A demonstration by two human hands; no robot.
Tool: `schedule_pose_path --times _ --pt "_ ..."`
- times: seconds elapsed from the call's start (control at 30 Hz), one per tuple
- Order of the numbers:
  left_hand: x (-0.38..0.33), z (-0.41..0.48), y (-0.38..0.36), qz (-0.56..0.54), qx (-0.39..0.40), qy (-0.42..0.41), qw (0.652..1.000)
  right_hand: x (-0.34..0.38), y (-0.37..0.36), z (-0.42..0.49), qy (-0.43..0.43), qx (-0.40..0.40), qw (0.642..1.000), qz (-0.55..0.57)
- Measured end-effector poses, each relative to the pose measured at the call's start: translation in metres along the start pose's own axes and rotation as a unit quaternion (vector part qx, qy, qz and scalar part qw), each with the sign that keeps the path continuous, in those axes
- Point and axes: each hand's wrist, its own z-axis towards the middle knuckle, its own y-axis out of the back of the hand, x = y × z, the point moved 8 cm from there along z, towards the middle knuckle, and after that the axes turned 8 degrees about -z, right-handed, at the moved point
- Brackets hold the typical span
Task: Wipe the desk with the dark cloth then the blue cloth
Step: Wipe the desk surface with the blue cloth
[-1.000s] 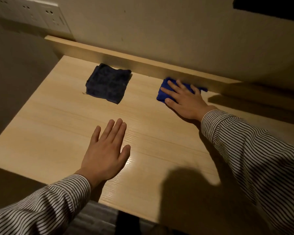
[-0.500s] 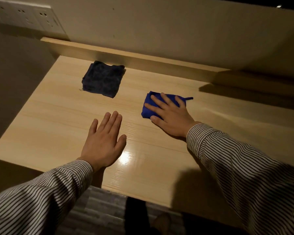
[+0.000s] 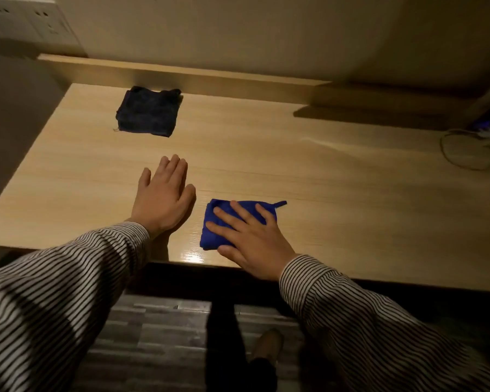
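While left hand point(image 3: 163, 198) lies flat on desk point(image 3: 337, 193), right hand point(image 3: 253, 239) presses blue cloth point(image 3: 224, 222), fingers spread.

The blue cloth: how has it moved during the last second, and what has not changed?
The right hand, pressed flat on the blue cloth, has dragged it from beside the back ledge toward the desk's near edge, a wiping stroke toward the person. Nothing was picked up or released. The dark cloth stays folded near the back, untouched, and the left hand stays flat on the desk, palm down, holding nothing.
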Motion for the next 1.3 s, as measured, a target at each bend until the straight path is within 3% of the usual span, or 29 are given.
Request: schedule_pose_path --times 0.2,0.37,0.5,0.57,0.67,0.87,1.13,1.3 --pt "-0.023 -0.008 0.004 -0.017 -0.024 -0.059 0.998 0.023 -0.001 -0.042 -0.016 -0.046 0.994 0.098" --pt "-0.056 0.0 -0.006 -0.052 -0.021 -0.034 0.998 0.015 0.007 -0.06 -0.056 -0.062 0.971 0.224" --pt "-0.063 -0.005 -0.034 -0.028 0.022 0.002 0.999 -0.017 0.025 -0.064 -0.082 -0.054 0.906 0.411" --pt "-0.061 -0.006 -0.041 -0.012 0.024 0.005 1.0 -0.043 0.042 -0.058 -0.097 -0.078 0.885 0.448" --pt "-0.059 -0.003 -0.042 0.001 0.02 0.01 1.0 -0.09 0.073 -0.035 -0.112 -0.113 0.892 0.424" --pt "-0.062 -0.005 -0.041 0.021 0.021 0.022 0.999 -0.188 0.114 0.049 -0.104 -0.154 0.953 0.238" --pt "-0.057 -0.004 -0.044 0.04 0.011 0.034 0.999 -0.26 0.081 0.145 -0.088 -0.055 0.994 0.024" --pt "-0.059 -0.004 -0.043 0.045 0.017 0.041 0.998 -0.272 0.069 0.159 -0.034 0.02 0.999 -0.002"
